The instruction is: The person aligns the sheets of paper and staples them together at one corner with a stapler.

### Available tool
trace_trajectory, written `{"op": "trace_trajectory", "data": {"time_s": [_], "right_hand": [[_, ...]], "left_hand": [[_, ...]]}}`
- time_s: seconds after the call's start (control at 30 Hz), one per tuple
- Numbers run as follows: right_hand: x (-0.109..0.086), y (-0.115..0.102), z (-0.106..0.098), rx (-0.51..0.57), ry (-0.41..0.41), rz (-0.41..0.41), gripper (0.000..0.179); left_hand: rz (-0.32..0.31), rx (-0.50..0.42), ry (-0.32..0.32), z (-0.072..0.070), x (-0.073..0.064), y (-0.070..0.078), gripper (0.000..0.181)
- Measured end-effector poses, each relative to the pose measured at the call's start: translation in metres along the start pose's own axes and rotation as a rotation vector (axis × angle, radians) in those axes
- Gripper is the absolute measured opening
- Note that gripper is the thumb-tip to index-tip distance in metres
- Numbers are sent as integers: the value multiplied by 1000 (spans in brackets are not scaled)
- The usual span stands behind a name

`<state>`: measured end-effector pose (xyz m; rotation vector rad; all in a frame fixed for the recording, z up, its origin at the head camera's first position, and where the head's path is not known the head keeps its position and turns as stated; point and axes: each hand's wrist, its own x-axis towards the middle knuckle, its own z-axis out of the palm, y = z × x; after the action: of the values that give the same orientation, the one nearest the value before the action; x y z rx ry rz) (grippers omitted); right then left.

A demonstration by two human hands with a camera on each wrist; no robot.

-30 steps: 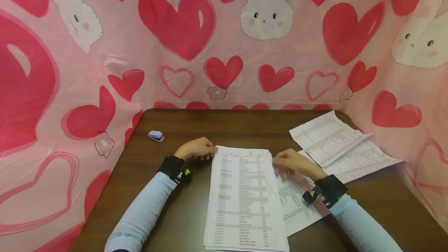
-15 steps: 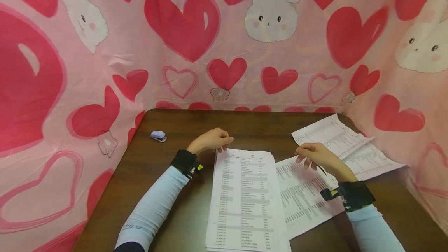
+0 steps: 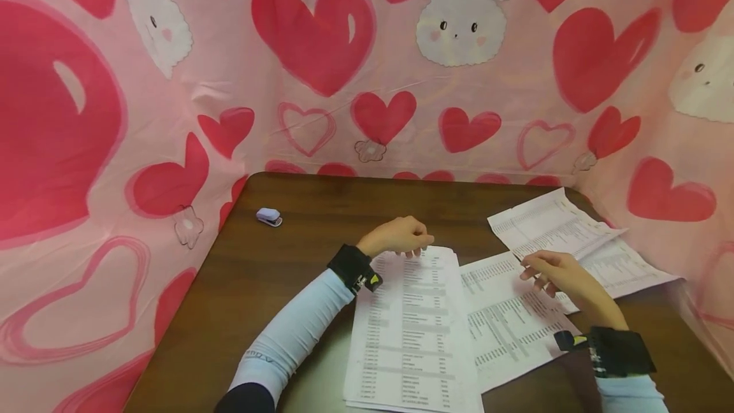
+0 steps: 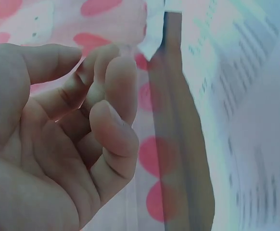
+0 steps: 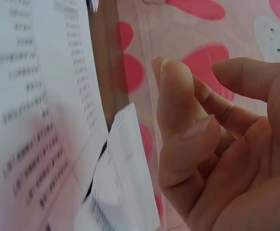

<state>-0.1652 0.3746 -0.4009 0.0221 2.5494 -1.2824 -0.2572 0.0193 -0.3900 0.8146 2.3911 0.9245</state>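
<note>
Head view: bright enough, soft even indoor light. Pale sheen on the surface [image 3: 318, 368] at lower centre-left; far part darker, brown. Papers [image 3: 415, 343] well lit, fine print soft, mostly unreadable. Backdrop [image 3: 487, 91] looks stretched toward the side edges, wide-angle. Left wrist: papers blown out to bluish white, print smeared; left hand [image 4: 58, 139] darker, shaded in the palm. Right wrist: duller exposure, print blurry, pinkish cast over the papers; right hand [image 5: 231, 149] clearer, shadowed between fingers.
</note>
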Motion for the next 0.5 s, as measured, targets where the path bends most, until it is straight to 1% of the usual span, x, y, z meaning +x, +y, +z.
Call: {"op": "trace_trajectory", "data": {"time_s": [0.17,0.3,0.37,0.5], "right_hand": [[-6,9,-5,-76,21,53,55],[-10,14,-11,-187,10,82,56],[-11,17,-16,-249,0,93,55],[-12,21,-25,-355,-17,110,50]], "left_hand": [[30,30,1,14,10,14,30],[32,72,23,23,20,23,25],[38,99,33,26,25,27,21],[65,193,65,33,34,35,17]]}}
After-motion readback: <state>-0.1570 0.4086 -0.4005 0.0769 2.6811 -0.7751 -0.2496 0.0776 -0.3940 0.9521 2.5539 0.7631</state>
